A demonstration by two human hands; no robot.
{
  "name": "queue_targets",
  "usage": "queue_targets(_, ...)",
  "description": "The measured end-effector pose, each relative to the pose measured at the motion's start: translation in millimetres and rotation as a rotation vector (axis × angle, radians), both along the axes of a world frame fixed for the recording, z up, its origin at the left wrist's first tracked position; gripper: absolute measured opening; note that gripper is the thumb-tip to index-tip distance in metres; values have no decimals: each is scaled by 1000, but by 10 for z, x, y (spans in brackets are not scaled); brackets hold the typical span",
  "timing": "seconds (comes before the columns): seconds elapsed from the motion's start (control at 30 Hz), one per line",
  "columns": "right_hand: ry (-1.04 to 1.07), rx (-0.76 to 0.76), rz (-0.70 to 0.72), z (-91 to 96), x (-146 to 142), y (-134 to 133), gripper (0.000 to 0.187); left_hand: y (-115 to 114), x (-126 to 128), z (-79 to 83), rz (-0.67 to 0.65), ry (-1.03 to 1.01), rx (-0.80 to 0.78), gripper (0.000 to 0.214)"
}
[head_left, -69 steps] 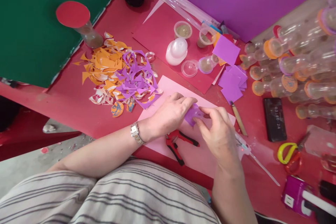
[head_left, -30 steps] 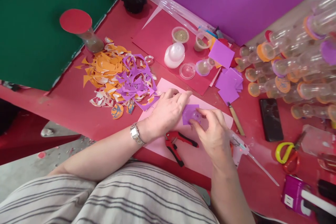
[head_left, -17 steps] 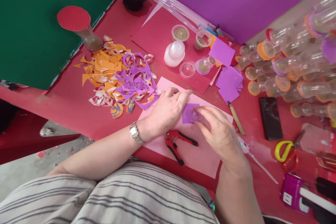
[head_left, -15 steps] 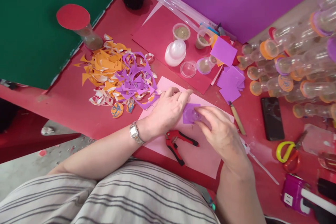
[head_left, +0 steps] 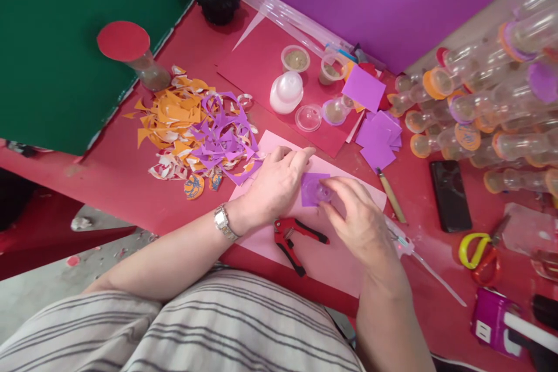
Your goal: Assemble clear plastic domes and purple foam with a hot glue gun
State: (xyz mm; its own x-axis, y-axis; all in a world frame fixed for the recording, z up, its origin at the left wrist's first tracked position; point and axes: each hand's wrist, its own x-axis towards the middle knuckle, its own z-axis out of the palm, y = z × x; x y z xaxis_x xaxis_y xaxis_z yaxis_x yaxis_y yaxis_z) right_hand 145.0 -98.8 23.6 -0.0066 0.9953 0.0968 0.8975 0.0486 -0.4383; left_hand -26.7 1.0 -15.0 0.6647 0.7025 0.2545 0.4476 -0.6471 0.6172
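My right hand pinches a small clear plastic dome-shaped piece between thumb and fingers. The piece stands on a purple square lying on a pink sheet. Just left of the square, my left hand rests with curled fingers; their tips are hidden, so what they may hold does not show. Red-and-black hand pruners lie spread on the pink sheet below both hands. Partly behind my right wrist is a white glue gun with a clear stick.
Purple scraps and orange scraps are heaped left. Cups of sand, a white bottle and purple squares lie behind. At right are sand-filled plastic bottles, a phone, scissors and a wooden-handled tool.
The view has shifted slightly. My right hand keeps its grip on the clear piece over the purple square, and my left hand stays curled beside it. More of the glue gun shows.
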Motion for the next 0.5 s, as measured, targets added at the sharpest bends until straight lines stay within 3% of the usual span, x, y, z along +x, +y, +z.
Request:
queue_targets(0.13,-24,172,-49,49,-6,4,26,8,-52,43,30,-202,-153,42)
queue_targets(0.27,-43,365,-112,168,-50,37,31,18,-68,62,-9,-433,-530,57)
queue_targets(0.37,-58,389,-91,195,-112,53,34,-6,-53,77,-110,-526,-768,72)
queue_targets(0.5,-60,363,-27,135,-207,62,37,-53,-57,126,-108,-478,-772,87)
